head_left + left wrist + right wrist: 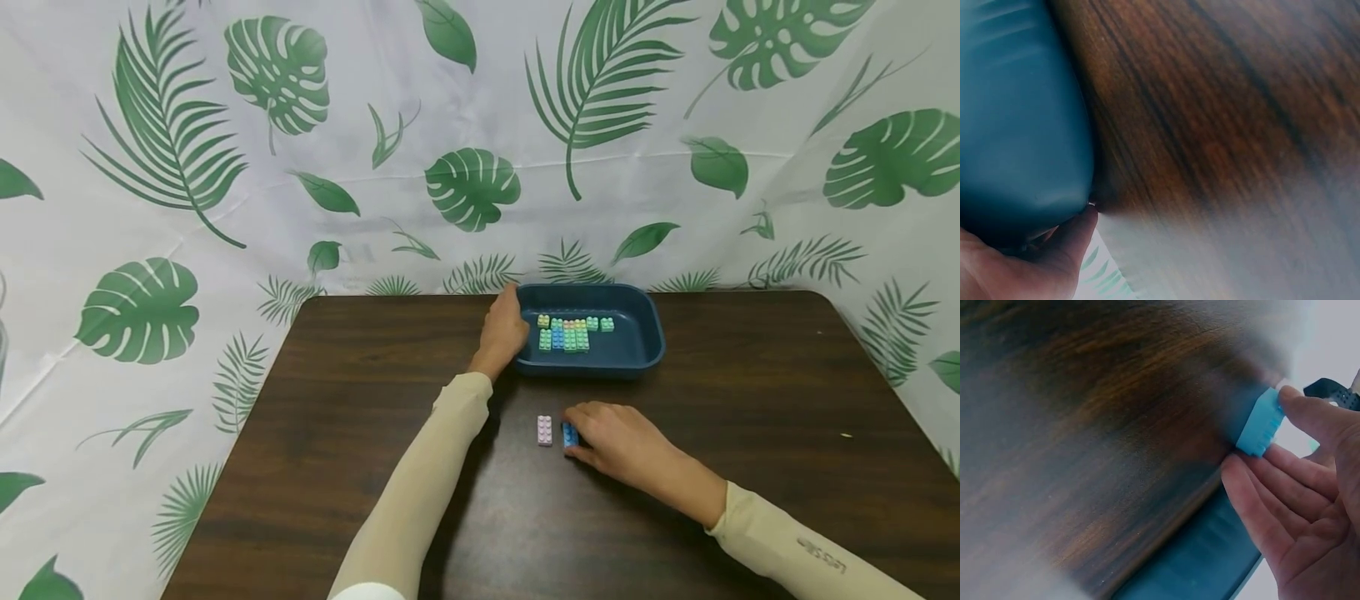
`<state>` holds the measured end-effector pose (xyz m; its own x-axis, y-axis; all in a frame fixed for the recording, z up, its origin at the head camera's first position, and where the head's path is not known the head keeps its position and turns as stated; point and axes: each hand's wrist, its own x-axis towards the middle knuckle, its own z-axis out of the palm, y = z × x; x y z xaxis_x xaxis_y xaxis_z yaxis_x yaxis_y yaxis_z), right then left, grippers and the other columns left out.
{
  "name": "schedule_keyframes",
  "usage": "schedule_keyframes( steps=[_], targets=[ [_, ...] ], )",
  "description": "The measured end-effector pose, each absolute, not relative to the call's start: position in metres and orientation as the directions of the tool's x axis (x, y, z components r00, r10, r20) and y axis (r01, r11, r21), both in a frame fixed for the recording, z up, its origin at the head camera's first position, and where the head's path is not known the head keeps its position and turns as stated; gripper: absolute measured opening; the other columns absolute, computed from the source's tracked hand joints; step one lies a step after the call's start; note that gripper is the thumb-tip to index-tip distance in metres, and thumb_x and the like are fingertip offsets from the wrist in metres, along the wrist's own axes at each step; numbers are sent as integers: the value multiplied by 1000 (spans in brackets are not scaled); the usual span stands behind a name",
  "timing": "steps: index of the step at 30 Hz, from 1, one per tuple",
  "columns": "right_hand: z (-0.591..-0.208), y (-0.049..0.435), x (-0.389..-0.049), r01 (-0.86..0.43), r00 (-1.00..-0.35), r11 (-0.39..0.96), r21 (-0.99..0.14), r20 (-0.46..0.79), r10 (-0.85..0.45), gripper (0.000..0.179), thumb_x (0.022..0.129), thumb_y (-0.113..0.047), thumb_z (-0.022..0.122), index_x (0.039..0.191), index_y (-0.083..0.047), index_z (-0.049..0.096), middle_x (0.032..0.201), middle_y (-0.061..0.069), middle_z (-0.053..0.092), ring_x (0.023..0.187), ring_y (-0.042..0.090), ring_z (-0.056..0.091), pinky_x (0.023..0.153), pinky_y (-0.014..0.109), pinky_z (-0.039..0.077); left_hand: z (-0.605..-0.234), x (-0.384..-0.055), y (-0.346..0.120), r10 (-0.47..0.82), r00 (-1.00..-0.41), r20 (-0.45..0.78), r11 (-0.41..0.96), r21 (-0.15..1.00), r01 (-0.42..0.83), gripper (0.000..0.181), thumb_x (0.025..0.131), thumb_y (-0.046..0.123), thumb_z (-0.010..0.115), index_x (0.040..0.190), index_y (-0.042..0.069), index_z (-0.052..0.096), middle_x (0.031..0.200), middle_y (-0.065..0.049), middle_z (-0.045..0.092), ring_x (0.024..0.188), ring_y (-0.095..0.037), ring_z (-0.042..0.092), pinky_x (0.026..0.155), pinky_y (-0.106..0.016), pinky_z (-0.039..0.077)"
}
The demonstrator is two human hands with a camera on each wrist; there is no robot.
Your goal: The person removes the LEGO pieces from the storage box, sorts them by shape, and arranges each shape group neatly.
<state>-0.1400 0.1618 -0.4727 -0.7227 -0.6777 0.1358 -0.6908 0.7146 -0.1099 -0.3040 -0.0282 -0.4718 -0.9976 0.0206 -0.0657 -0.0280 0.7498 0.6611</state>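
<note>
The right hand (618, 437) is coming in from the right side, and it is pinching the blue brick (571, 434) between the thumb and the fingers, at its two short ends. The long axis of this brick is pointing from the person toward the tray (651, 333), which is lying beyond it. Just beside it, on the left, the pink brick (544, 430) is lying apart on the table (337, 375), its long side nearly parallel. Of the two hands, the right one is being nearer to it. Whether the blue brick is fully touching the table, I cannot tell.

Both bricks are looking like hard plastic, box-shaped, with round studs. The table is showing dark brown wood grain in streaks.

Farther away, the left hand (504, 329) is holding the left end of the tray, with some of its fingers being hidden. The tray is having smooth dark blue walls and rounded corners. Inside, toward its left part, pale green bricks (546, 339) are lying close to a yellow brick (543, 321) and others. Behind everything, a white cloth (480, 100) with green leaf prints is hanging, slightly wrinkled.
</note>
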Motion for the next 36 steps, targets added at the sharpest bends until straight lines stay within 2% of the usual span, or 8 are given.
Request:
schedule_keyframes(
  steps=[5, 9, 16, 22, 28, 36],
  targets=[
    [-469, 162, -139, -676, -737, 728, -119, 119, -665, 46, 85, -40, 89, 113, -7, 72, 97, 0, 73, 79, 12, 70, 67, 33, 59, -473, -304, -29, 25, -998, -64, 746, 665, -23, 65, 105, 2, 57, 164, 12, 33, 166, -9, 45, 142, -30, 56, 114, -46, 52],
    [-455, 164, -140, -668, -744, 734, -122, 133, -655, 51, 86, -42, 88, 119, -6, 72, 102, 1, 74, 81, 11, 71, 68, 32, 60, -474, -305, -28, 26, -998, -61, 749, 663, -21, 65, 105, 2, 58, 164, 13, 34, 165, -9, 46, 142, -30, 57, 114, -46, 52],
    [-426, 170, -154, -682, -722, 721, -123, 271, -637, 47, 91, -42, 84, 123, -9, 73, 110, 3, 76, 89, 13, 74, 71, 35, 62, -473, -307, -27, 23, -997, -69, 759, 650, -28, 64, 105, 4, 59, 164, 13, 34, 164, -8, 46, 142, -30, 57, 114, -46, 52],
    [-420, 177, -181, -673, -702, 734, -91, 393, -594, 44, 95, -39, 79, 130, -13, 73, 121, 7, 77, 100, 22, 77, 72, 41, 64, -472, -305, -29, 46, -997, -64, 782, 623, -4, 65, 105, 4, 60, 164, 12, 33, 165, -10, 45, 140, -31, 58, 112, -46, 53],
    [-429, 190, -215, -598, -770, 787, -151, 381, -512, 41, 98, -32, 77, 133, -11, 72, 125, 10, 75, 108, 27, 74, 78, 47, 64, -472, -305, -27, 66, -996, -62, 778, 629, 12, 65, 104, 3, 60, 163, 11, 34, 164, -12, 45, 142, -32, 57, 114, -47, 52],
    [-444, 194, -254, -502, -860, 826, -258, 255, -443, 39, 95, -25, 81, 129, -9, 73, 120, 11, 74, 105, 28, 72, 83, 49, 61, -472, -305, -26, 44, -997, -59, 786, 618, -2, 66, 104, 2, 60, 164, 12, 34, 164, -12, 46, 138, -33, 59, 111, -47, 54]
  ],
)
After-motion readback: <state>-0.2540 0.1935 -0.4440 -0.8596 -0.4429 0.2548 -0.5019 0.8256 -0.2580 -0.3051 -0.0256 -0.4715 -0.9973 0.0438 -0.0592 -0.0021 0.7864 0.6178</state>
